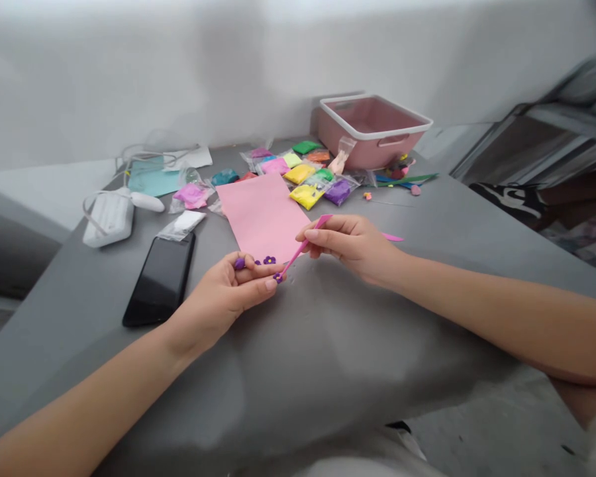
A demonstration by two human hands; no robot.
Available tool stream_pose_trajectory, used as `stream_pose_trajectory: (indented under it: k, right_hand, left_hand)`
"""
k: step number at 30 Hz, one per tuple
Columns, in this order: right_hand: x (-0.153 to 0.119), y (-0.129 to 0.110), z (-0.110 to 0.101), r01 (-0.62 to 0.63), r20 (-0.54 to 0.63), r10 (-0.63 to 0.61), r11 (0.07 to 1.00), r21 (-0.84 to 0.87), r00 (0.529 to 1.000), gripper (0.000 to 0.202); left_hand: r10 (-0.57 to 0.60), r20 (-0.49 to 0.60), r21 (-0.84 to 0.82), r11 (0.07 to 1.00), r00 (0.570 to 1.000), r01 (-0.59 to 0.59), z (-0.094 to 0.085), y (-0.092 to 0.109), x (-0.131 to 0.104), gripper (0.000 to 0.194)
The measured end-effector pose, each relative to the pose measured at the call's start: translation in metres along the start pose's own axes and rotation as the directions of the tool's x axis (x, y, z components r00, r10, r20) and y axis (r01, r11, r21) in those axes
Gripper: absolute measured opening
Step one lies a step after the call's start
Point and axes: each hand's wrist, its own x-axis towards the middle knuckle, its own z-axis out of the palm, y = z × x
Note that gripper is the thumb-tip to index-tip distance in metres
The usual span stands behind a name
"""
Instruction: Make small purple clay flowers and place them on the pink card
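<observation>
My left hand (228, 288) pinches a small purple clay flower (278, 277) between thumb and fingertips. A purple lump of clay (239, 264) is tucked in its curled fingers. In my right hand (345, 242) is a slim pink clay modelling tool (298, 252), slanting down so that its tip meets the flower. Just beyond the left fingers, another purple flower with a yellow centre (269, 260) lies at the near edge of a pink sheet (263, 212). A second pink tool (393, 237) shows partly behind my right hand.
Several bags of coloured clay (300, 173) lie behind the sheet, before a pink basket (372, 136) by the wall. At left are a black phone (159, 278) and a white power strip (110, 217) with its cable. Green and blue strips (407, 179) lie at right.
</observation>
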Motion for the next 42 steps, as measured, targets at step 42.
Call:
stream_pose_trajectory:
  k: [42]
  right_hand:
    - [-0.015, -0.006, 0.013, 0.276, 0.152, -0.232, 0.856, -0.438, 0.961, 0.018]
  left_hand:
    - [0.113, -0.027, 0.078, 0.991, 0.993, -0.111, 0.013, -0.002, -0.003, 0.05]
